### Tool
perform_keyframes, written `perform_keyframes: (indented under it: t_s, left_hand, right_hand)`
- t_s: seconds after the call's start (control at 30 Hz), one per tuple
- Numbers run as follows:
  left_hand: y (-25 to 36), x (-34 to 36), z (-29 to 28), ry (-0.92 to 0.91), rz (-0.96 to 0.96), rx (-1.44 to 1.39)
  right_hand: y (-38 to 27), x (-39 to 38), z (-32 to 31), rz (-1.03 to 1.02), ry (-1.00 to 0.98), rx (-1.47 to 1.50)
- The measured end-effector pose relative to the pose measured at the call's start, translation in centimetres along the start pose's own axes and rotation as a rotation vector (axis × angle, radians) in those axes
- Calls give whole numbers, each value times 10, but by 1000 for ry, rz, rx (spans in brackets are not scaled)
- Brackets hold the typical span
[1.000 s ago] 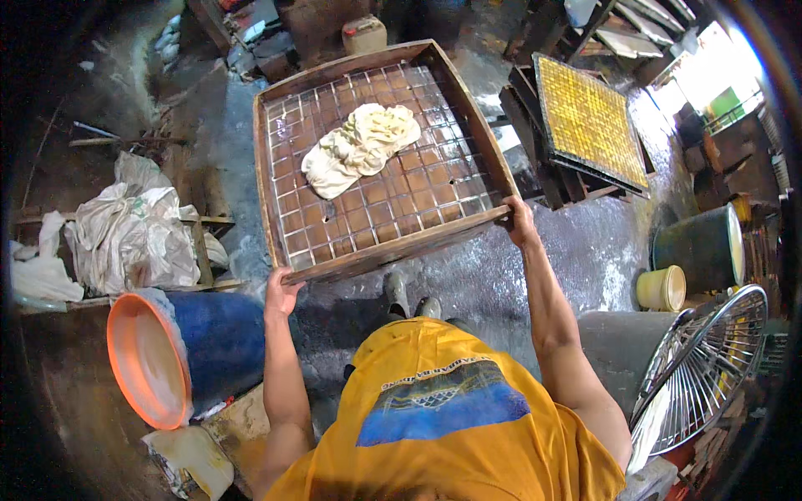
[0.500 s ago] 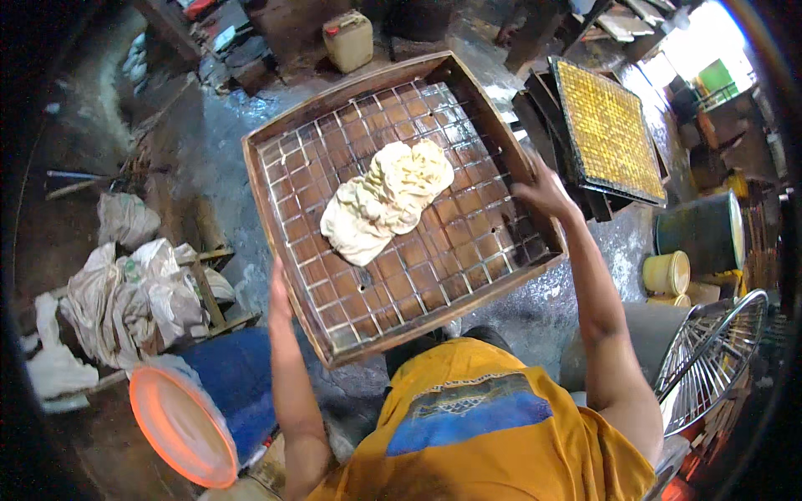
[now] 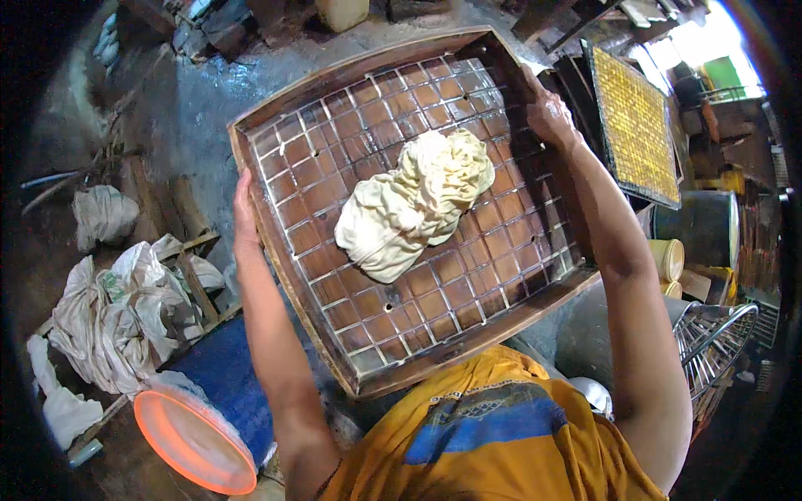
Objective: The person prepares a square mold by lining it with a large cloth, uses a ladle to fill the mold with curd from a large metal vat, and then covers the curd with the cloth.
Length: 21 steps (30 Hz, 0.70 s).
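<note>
Between my hands is a shallow square wooden tray (image 3: 476, 332), tilted in view, with a grid of pale lines across its brown bottom. A crumpled, damp-looking cream cloth (image 3: 418, 204) lies bunched near the middle of the tray. My left hand (image 3: 245, 213) grips the outside of the tray's left wall; its fingers are partly hidden. On the opposite side, my right hand (image 3: 551, 121) is closed over the right wall near the far corner. Both forearms reach up from the lower edge, on either side of the tray.
At right, a panel of small yellow squares (image 3: 635, 125) leans on dark trays. Below it are a drum (image 3: 702, 225), a cream bucket (image 3: 668, 259) and a wire strainer (image 3: 710, 334). At left are white sacks (image 3: 117, 326) and a blue barrel (image 3: 221, 371) beside an orange-rimmed basin (image 3: 196, 442).
The tray, with the cloth in it, has come closer and looks larger. Both hands have moved up in view, the left one also outward, still holding the tray. The surroundings have shifted.
</note>
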<state>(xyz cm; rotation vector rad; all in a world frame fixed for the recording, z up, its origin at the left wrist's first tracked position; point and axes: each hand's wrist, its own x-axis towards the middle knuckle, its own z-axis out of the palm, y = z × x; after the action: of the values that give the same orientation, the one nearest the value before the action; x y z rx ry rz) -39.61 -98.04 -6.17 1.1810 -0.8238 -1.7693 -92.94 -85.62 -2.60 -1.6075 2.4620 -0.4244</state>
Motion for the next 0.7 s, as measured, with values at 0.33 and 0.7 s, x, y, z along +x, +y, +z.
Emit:
perform_keyframes:
  t_s: [0.33,0.7]
  left_hand:
    - [21,-36,43,619,595,1498]
    - [-41,-127,175,-588,874,1066]
  right_hand:
    - [-150,-120,46,-979,-6,-146]
    - [-189,-156,-90,-503,252,893]
